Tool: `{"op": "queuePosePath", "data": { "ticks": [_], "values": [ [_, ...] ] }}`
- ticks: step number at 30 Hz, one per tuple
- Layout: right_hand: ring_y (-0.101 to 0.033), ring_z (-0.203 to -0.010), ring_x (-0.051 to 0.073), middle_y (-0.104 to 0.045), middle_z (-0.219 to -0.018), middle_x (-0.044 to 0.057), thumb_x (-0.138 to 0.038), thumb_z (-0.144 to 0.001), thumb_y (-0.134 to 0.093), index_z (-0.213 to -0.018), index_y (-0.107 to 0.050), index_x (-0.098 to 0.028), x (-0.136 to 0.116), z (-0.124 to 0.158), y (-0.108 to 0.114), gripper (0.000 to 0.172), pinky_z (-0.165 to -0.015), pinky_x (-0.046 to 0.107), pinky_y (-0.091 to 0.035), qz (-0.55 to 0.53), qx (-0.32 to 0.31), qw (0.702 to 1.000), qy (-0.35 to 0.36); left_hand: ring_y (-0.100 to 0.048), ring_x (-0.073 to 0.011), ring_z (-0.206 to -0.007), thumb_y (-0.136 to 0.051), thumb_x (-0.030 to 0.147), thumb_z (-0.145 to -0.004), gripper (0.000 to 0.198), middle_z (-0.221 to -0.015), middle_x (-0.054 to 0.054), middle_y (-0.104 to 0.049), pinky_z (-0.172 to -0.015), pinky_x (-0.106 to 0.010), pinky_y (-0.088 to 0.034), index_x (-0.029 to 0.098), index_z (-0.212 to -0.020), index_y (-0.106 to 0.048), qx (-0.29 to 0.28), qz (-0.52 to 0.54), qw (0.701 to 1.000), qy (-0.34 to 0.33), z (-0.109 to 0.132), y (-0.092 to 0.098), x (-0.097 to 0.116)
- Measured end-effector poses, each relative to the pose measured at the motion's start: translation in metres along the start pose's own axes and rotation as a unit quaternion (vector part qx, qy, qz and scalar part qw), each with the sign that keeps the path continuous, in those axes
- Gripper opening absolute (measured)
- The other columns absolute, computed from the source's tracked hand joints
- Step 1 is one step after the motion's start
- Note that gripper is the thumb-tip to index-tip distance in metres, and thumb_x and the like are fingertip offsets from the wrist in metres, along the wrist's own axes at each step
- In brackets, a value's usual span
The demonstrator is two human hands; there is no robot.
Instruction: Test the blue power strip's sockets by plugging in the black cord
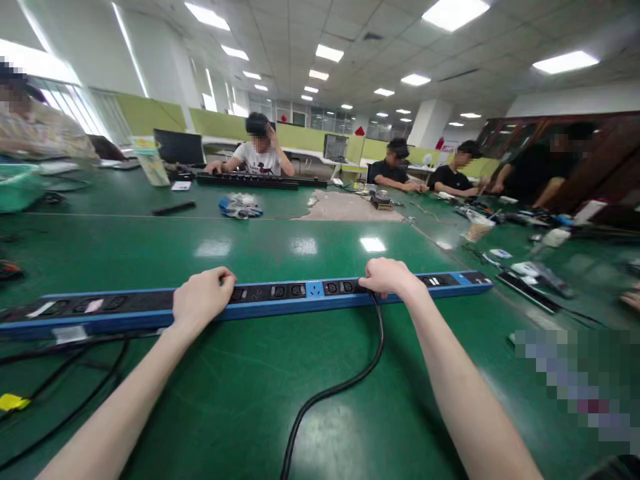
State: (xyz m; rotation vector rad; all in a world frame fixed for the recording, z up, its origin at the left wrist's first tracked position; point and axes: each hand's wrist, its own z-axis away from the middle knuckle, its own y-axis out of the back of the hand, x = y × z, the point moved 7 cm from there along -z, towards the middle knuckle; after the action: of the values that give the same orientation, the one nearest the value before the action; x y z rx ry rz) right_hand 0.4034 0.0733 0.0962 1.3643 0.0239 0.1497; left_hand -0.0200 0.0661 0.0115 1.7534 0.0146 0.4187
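- On the green worktop (260, 400), right in front of the person, lies a long blue power strip (280, 300) with black sockets along its top.
- It runs from the far left edge of the view across to the right, flat on the worktop.
- The left hand (201, 299) rests on top of the strip, a bit left of its middle. Its fingers (225, 277) are curled down over the strip's top and far edge.
- The right hand (387, 276) sits on the strip further right. Its fingers (367, 283) are bent and pinched at a socket, where a black cable (345, 383) meets the strip. The plug itself is hidden under the hand.
- The black cable runs from that spot down over the worktop toward the person.
- More black wires (65, 373) lie on the worktop at the left, near a small yellow tag (13, 402).
- Another long black strip (250, 180) lies far back, in front of a seated person in a white shirt (260, 157).
- Other people sit at the far right side, with small tools and parts spread near them.
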Motion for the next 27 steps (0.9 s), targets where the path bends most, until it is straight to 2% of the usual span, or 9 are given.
{"op": "queuePosePath", "data": {
  "ticks": [4, 7, 10, 15, 19, 27],
  "values": [
    [-0.074, -0.07, 0.021, -0.076, -0.07, 0.006, -0.051, -0.094, -0.056, -0.077, -0.075, -0.02, 0.01, 0.003, -0.004, 0.04, -0.076, 0.032, -0.052, -0.033, -0.023, 0.999, 0.014, -0.071, -0.0372, -0.098, -0.041, 0.053, -0.097, 0.046, -0.111, -0.012, -0.079, -0.076, -0.042, -0.047, 0.032, -0.114, -0.079, 0.0, 0.001, 1.0, 0.002, 0.001, 0.001, 0.003],
    [-0.075, -0.075, 0.023, -0.077, -0.071, 0.006, -0.058, -0.097, -0.052, -0.079, -0.075, -0.022, 0.014, 0.004, -0.001, 0.047, -0.079, 0.035, -0.053, -0.034, -0.009, 0.999, 0.025, -0.07, -0.037, -0.096, -0.043, 0.052, -0.096, 0.046, -0.108, -0.013, -0.079, -0.074, -0.042, -0.047, 0.031, -0.113, -0.08, 0.002, 0.006, 1.0, 0.001, 0.002, 0.003, 0.003],
    [-0.075, -0.078, 0.025, -0.077, -0.071, 0.005, -0.055, -0.098, -0.051, -0.082, -0.076, -0.022, 0.014, 0.005, 0.003, 0.044, -0.079, 0.036, -0.053, -0.025, 0.007, 0.999, 0.026, -0.07, -0.0373, -0.094, -0.042, 0.052, -0.096, 0.046, -0.106, -0.013, -0.079, -0.074, -0.042, -0.047, 0.032, -0.112, -0.081, 0.004, 0.009, 1.0, -0.002, 0.002, 0.004, 0.004],
    [-0.075, -0.076, 0.025, -0.077, -0.073, 0.008, -0.05, -0.097, -0.055, -0.079, -0.076, -0.02, 0.005, 0.007, 0.001, 0.04, -0.08, 0.036, -0.054, -0.015, -0.013, 0.999, 0.03, -0.07, -0.0375, -0.094, -0.042, 0.052, -0.097, 0.047, -0.106, -0.013, -0.079, -0.074, -0.043, -0.047, 0.032, -0.113, -0.081, 0.002, 0.008, 1.0, 0.001, 0.002, 0.004, 0.003],
    [-0.076, -0.081, 0.028, -0.076, -0.072, 0.01, -0.045, -0.097, -0.057, -0.08, -0.076, -0.018, 0.0, 0.005, 0.003, 0.037, -0.081, 0.038, -0.055, 0.011, 0.001, 1.0, 0.025, -0.071, -0.0367, -0.094, -0.043, 0.051, -0.096, 0.046, -0.109, -0.013, -0.079, -0.075, -0.042, -0.048, 0.032, -0.114, -0.081, 0.001, 0.008, 1.0, 0.002, 0.002, 0.004, 0.004],
    [-0.075, -0.071, 0.021, -0.077, -0.071, 0.008, -0.05, -0.1, -0.055, -0.08, -0.075, -0.019, 0.007, 0.001, -0.009, 0.042, -0.074, 0.031, -0.053, -0.039, -0.024, 0.998, 0.043, -0.071, -0.0376, -0.094, -0.041, 0.051, -0.098, 0.046, -0.108, -0.013, -0.079, -0.073, -0.042, -0.047, 0.033, -0.113, -0.08, 0.005, 0.005, 1.0, 0.002, 0.004, 0.004, 0.005]
  ]
}}
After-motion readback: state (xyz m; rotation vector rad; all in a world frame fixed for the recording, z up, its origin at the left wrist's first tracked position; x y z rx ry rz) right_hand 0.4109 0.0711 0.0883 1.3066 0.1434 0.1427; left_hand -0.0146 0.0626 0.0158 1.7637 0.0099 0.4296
